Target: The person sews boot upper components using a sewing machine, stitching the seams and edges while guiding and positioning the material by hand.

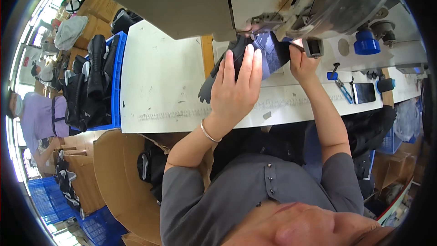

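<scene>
A dark fabric piece (271, 53), black on its left and lit blue-grey on its right, lies beneath the head of a sewing machine (182, 4). My left hand (239, 79) rests flat on it with fingers stretched out, just in front of the needle area. At the fabric's right edge, my right hand (304, 66) has its fingers closed, pinching that edge. A metal machine part (313, 48) hides some of the right fingertips. The stitching point itself is mostly covered by the machine and the fabric.
A white worktable (164, 77) carries a printed ruler strip. Right of my hands lie blue-handled snips (344, 92), a phone (364, 93) and a thread spool (386, 85). A blue crate (119, 82) of black pieces stands left, near a cardboard box (116, 177) and another person (38, 118).
</scene>
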The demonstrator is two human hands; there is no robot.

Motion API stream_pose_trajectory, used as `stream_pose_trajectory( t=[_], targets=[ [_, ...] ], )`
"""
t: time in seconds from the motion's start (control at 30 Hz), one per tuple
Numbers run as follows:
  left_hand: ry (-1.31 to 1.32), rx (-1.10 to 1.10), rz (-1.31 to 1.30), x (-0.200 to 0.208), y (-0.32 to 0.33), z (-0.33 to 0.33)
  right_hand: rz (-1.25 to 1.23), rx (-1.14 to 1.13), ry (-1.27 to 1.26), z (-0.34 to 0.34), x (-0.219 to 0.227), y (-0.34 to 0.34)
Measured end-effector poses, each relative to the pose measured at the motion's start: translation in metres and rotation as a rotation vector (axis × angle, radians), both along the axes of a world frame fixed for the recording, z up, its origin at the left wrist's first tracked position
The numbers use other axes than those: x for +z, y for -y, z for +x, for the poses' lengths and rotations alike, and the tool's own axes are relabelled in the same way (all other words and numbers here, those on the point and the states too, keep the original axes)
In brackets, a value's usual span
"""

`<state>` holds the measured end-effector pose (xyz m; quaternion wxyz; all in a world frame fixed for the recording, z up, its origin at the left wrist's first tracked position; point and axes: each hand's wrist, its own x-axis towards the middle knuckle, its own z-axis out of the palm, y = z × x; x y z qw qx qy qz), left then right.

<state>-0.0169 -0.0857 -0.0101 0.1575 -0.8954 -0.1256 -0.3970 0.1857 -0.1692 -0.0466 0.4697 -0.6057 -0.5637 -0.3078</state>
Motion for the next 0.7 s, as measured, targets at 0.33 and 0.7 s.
stream_pose_trajectory(
  t=[0.33,0.7],
  targets=[
    [0.028,-0.026,0.032,0.0042,-0.0062,0.0001,0.000,-0.020,0.015,-0.0013,0.0021,-0.0016],
    [0.051,-0.067,0.054,0.0042,-0.0096,0.0003,0.016,-0.041,0.059,-0.0005,0.0030,-0.0021]
  ],
)
